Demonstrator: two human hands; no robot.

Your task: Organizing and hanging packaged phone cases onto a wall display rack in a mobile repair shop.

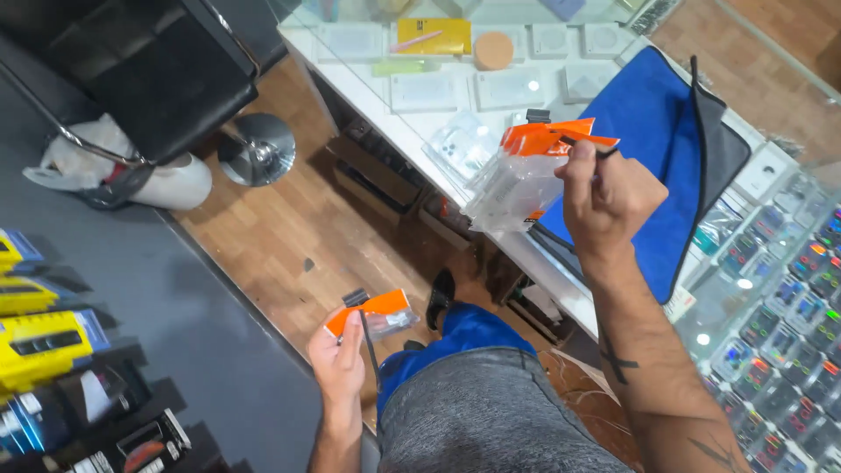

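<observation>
My right hand [607, 194] is raised over the counter edge and grips a bunch of clear plastic packets with orange header cards [526, 171], pinched at the top where a thin black hook or tie sticks out. My left hand [342, 363] is low, above the wooden floor, and holds a single small clear packet with an orange header [375, 314] and a thin black strip hanging down past the palm. The two hands are well apart.
A blue and grey cloth mat [648, 131] lies on the glass counter [491, 88] over white boxes. Rows of small packaged items [788, 298] fill the right. A black chair with a chrome base [258, 149] stands at left, yellow packages [44, 342] at lower left.
</observation>
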